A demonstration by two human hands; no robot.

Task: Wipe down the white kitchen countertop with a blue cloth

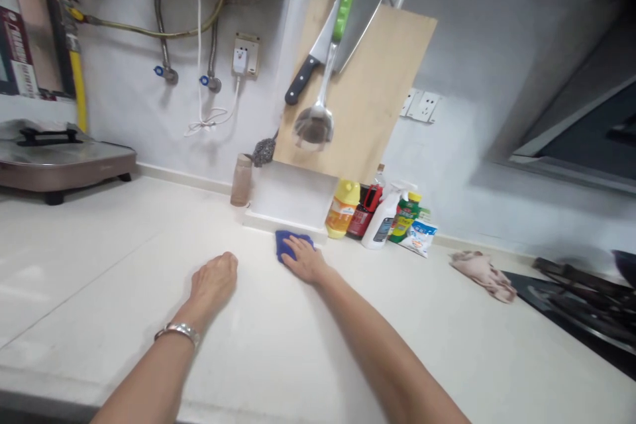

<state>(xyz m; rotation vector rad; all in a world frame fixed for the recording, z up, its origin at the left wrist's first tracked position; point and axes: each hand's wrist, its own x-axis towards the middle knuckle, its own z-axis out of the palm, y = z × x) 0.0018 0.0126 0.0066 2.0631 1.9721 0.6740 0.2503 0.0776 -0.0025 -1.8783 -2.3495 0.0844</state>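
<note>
My right hand (305, 260) presses flat on a blue cloth (287, 242) on the white countertop (124, 265), right in front of a white tray (291, 199) that leans at the wall. My left hand (214, 280) rests on the counter with its fingers curled under, a short way left of the cloth, and holds nothing. A silver bracelet (177, 330) sits on the left wrist.
A yellow bottle (342, 208), a red-capped bottle (365, 211), a white spray bottle (382, 218) and packets stand by the wall. A pink rag (484, 273) lies near the black stove (576, 311). A wooden board (368, 93), knife and ladle hang above. A cooker (54, 159) stands far left.
</note>
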